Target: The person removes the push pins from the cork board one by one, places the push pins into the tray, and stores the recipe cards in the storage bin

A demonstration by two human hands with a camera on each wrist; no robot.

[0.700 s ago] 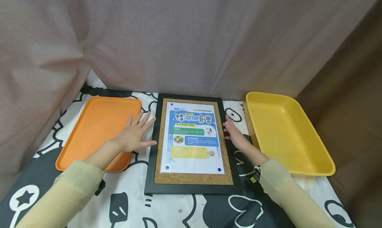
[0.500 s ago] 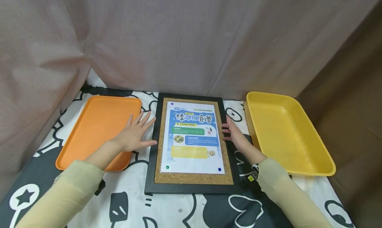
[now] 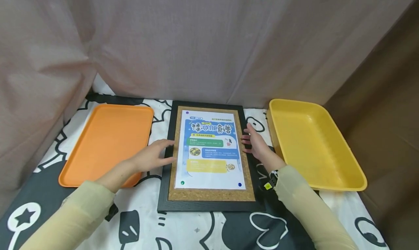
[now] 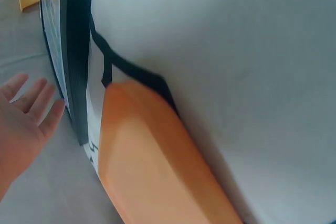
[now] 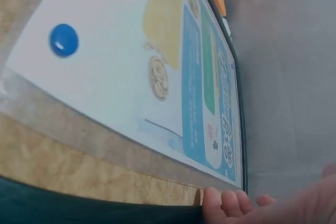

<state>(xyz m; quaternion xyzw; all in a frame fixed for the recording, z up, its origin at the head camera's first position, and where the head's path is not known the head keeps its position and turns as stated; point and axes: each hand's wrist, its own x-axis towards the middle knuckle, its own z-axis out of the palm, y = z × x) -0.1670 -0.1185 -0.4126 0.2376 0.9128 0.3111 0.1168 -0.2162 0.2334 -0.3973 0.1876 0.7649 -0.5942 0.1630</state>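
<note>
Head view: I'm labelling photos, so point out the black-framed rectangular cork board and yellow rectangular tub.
Black-framed rectangular cork board (image 3: 211, 206): head view, bottom frame bar.
Yellow rectangular tub (image 3: 315, 148): head view, bare floor.

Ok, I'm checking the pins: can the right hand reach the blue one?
Likely yes: the right hand is at the right side of the frame, and nothing covers the blue pin.

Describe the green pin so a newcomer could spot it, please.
Between the orange tray and yellow tub lies a black-framed corkboard. In the head view, the green pin marks the lower-left corner of its sheet. Its colour separates it from the lower-right blue pin.
</note>
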